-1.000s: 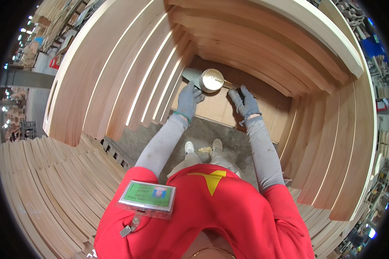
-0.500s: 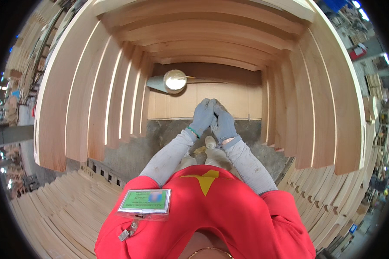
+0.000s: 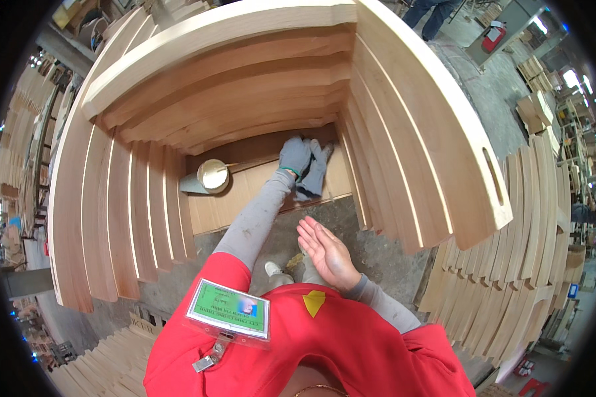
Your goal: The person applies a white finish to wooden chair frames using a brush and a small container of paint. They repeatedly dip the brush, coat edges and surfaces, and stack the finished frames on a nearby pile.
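Note:
My left hand (image 3: 294,156), in a grey work glove, reaches inside a stack of curved wooden frames. Its fingers are closed on a second grey glove (image 3: 313,178), which hangs down onto the light board (image 3: 245,198) at the bottom. My fingertips there are partly hidden. Bare and holding nothing, my right hand (image 3: 328,255) is nearer my body, palm showing and fingers stretched out. Left of the gloves is a round tub of cream-coloured paste (image 3: 213,175), with a grey piece beside it. A thin stick lies from the tub toward my left hand.
Curved wooden frames (image 3: 404,126) surround the board on the left, far and right sides. Stacks of curved wooden pieces (image 3: 496,278) stand at my right, with more at lower left. A person's legs (image 3: 430,16) and a red fire extinguisher (image 3: 493,36) are at the far right.
The glove has come off my right hand, and my left hand now holds it over the board. My hands have parted, the right drawing back. The view has turned.

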Demonstrator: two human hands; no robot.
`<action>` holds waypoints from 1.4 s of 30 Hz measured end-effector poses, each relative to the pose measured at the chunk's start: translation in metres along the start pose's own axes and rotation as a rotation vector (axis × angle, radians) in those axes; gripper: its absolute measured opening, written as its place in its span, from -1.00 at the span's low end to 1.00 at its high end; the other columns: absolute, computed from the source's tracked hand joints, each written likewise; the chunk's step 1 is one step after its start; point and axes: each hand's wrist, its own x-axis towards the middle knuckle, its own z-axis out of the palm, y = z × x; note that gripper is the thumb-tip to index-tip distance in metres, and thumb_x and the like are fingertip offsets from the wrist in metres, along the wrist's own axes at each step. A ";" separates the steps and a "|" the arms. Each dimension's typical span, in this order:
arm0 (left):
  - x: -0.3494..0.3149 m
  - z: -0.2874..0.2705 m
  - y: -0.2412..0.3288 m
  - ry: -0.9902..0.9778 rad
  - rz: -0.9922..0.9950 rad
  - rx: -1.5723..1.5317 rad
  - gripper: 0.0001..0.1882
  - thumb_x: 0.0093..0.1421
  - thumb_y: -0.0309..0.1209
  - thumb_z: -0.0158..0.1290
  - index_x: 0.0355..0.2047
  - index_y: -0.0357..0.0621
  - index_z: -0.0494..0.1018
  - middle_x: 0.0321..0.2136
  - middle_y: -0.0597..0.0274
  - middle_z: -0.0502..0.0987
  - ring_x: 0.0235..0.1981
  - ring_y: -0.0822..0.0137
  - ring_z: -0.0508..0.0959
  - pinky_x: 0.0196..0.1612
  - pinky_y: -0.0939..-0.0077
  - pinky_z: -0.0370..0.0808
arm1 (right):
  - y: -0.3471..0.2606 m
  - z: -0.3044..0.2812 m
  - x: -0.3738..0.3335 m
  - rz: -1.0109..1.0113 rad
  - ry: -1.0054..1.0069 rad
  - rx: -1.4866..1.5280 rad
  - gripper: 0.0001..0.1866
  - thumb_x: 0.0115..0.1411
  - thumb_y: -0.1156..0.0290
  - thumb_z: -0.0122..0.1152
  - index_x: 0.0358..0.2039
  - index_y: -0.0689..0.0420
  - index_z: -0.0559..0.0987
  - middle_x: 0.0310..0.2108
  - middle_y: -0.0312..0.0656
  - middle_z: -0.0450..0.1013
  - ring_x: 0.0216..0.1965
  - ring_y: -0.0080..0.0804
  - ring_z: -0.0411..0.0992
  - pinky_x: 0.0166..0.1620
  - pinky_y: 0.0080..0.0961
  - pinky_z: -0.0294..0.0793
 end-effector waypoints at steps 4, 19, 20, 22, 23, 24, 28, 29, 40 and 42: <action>-0.013 -0.030 0.038 0.009 -0.258 -0.185 -0.04 -0.01 0.22 -0.01 0.08 -0.49 0.18 0.00 -0.40 0.30 0.07 -0.12 0.32 0.09 0.24 0.26 | -0.008 -0.027 0.028 -0.066 0.003 0.059 -0.43 0.29 0.25 -0.06 0.21 0.24 0.07 0.21 0.09 0.05 0.23 -0.16 0.10 0.21 -0.30 0.16; -0.134 -0.051 0.038 0.021 -0.264 -1.869 -0.61 0.31 -0.33 -0.23 0.09 -0.25 0.23 0.00 0.04 0.37 0.02 0.20 0.38 0.09 0.42 0.32 | -0.013 0.041 0.115 -0.471 -0.004 -0.186 -0.95 0.14 0.49 0.16 -0.44 0.18 0.52 -0.48 -0.33 0.46 -0.43 -0.61 0.38 -0.30 -0.66 0.34; -0.137 -0.056 0.048 0.048 -0.214 -1.876 -0.61 0.32 -0.38 -0.24 0.12 -0.26 0.20 0.02 0.08 0.35 0.03 0.24 0.37 0.10 0.47 0.31 | -0.019 0.044 0.122 -0.509 0.013 -0.182 -0.94 0.15 0.49 0.14 -0.45 0.18 0.52 -0.48 -0.32 0.47 -0.43 -0.60 0.39 -0.31 -0.65 0.35; -0.154 -0.067 0.065 0.107 0.181 -1.128 -0.50 0.31 -0.41 -0.24 0.23 -0.28 0.00 0.16 0.04 0.19 0.15 0.25 0.26 0.17 0.53 0.21 | -0.033 0.045 0.133 -0.574 0.041 -0.177 -0.92 0.17 0.49 0.11 -0.46 0.17 0.51 -0.48 -0.30 0.47 -0.45 -0.59 0.39 -0.33 -0.64 0.36; -0.165 -0.068 0.074 0.118 0.107 -1.419 -0.51 0.31 -0.41 -0.23 0.21 -0.30 0.02 0.14 0.00 0.21 0.14 0.24 0.28 0.18 0.50 0.21 | -0.037 0.045 0.141 -0.602 0.107 -0.334 -0.87 0.18 0.44 0.10 -0.47 0.20 0.51 -0.52 -0.25 0.47 -0.47 -0.58 0.40 -0.37 -0.58 0.37; -0.181 -0.067 0.074 0.127 0.029 -1.710 -0.52 0.31 -0.41 -0.22 0.20 -0.32 0.05 0.13 -0.04 0.23 0.13 0.22 0.29 0.19 0.47 0.22 | -0.036 0.048 0.149 -0.743 0.203 -0.534 -0.85 0.17 0.40 0.10 -0.44 0.22 0.51 -0.51 -0.14 0.48 -0.47 -0.39 0.43 -0.36 -0.47 0.38; -0.244 -0.122 0.066 -0.153 -0.407 -1.634 -0.60 0.28 -0.39 -0.19 0.06 -0.41 0.21 0.01 -0.10 0.33 0.05 0.14 0.36 0.19 0.29 0.23 | -0.083 0.041 0.175 -0.943 0.639 -0.754 -0.56 0.11 0.19 0.17 -0.12 0.26 0.45 -0.14 0.13 0.43 -0.11 0.03 0.40 -0.08 -0.26 0.36; -0.259 -0.157 0.091 -0.243 -0.350 -1.546 -0.61 0.27 -0.38 -0.19 0.02 -0.42 0.24 -0.01 -0.10 0.36 0.04 0.13 0.38 0.19 0.26 0.23 | -0.093 0.042 0.175 -1.011 0.763 -0.803 -0.44 0.08 0.17 0.20 -0.02 0.31 0.36 -0.03 0.16 0.33 0.01 0.03 0.29 0.04 -0.28 0.27; -0.394 -0.377 0.176 -0.010 1.273 -1.130 -0.59 0.24 -0.22 -0.16 -0.08 -0.30 0.39 -0.03 -0.24 0.35 0.07 -0.16 0.29 0.12 0.00 0.20 | -0.108 0.186 -0.209 -2.017 -0.444 -1.138 -0.27 0.04 0.38 0.26 0.20 0.23 0.16 0.22 0.03 0.09 0.27 -0.14 0.00 0.26 -0.32 -0.06; -0.397 -0.382 0.184 -0.033 1.320 -1.099 -0.60 0.23 -0.23 -0.15 -0.08 -0.29 0.40 -0.04 -0.22 0.36 0.05 -0.14 0.30 0.10 0.02 0.21 | -0.126 0.188 -0.269 -2.271 -0.444 -1.326 -0.28 0.05 0.38 0.26 0.19 0.23 0.17 0.21 0.03 0.09 0.26 -0.15 0.01 0.25 -0.33 -0.05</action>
